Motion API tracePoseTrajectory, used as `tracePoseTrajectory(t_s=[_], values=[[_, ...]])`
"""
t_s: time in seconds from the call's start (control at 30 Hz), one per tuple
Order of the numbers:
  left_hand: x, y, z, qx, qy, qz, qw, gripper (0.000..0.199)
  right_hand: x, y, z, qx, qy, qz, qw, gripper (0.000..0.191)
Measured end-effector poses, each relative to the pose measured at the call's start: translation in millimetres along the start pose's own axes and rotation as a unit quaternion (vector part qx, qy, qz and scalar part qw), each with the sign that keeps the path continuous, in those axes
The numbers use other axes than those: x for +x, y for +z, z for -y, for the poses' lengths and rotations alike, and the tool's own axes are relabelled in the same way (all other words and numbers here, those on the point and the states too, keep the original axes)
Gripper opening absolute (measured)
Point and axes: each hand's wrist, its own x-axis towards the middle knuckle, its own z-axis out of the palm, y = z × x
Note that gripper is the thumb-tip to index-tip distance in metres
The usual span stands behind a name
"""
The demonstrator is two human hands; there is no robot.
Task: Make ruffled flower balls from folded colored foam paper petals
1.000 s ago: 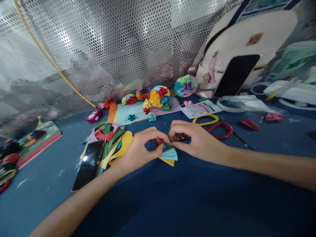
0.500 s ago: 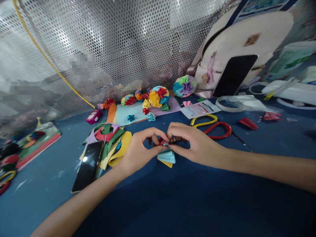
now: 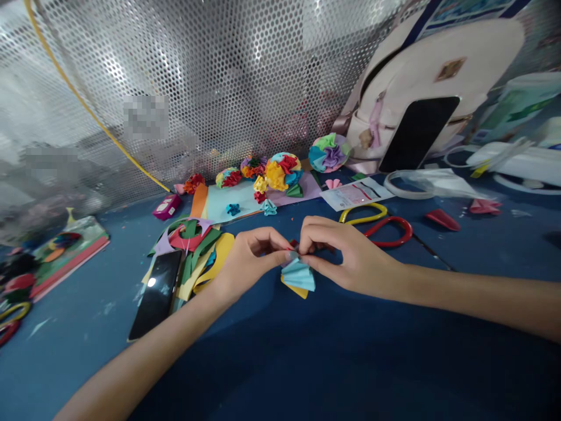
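Light-blue and yellow pleated paper (image 3: 299, 276) is pinched at its top by the fingertips of the left hand (image 3: 252, 260) and right hand (image 3: 342, 251) over a table (image 3: 315, 356), with scissors (image 3: 411, 232) just beyond the right and paper scraps (image 3: 190, 266) beside the left.

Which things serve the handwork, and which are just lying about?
Seemingly in use:
pleated light-blue paper, pinched by left hand and right hand
yellow paper alongside
probably red-and-yellow-handled scissors

Probably lying about:
rounded cream backpack
black rectangular phone leaning on it
small magenta box
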Motion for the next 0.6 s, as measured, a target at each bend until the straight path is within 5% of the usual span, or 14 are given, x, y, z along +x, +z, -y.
tracePoseTrajectory(t_s=[0.1,0.23,0.43,0.6], values=[[-3.4,3.8,-1.9,0.111,0.121,-0.046,0.985,0.011,1.3,-0.8,-2.1,0.014,0.02,0.001,1.0,0.014],[-4.4,2.4,-4.8,0.207,0.218,-0.014,0.954,0.021,1.7,-1.5,-3.1,0.032,0.036,0.0,0.999,0.013],[-2.5,-0.7,-4.3,0.201,0.195,0.016,0.96,0.015,0.0,-0.7,-2.1,0.029,0.037,-0.001,0.999,0.015],[-3.7,3.2,-4.1,0.145,0.116,-0.009,0.983,0.013,-1.1,0.6,-0.6,0.031,0.029,0.005,0.999,0.014]])
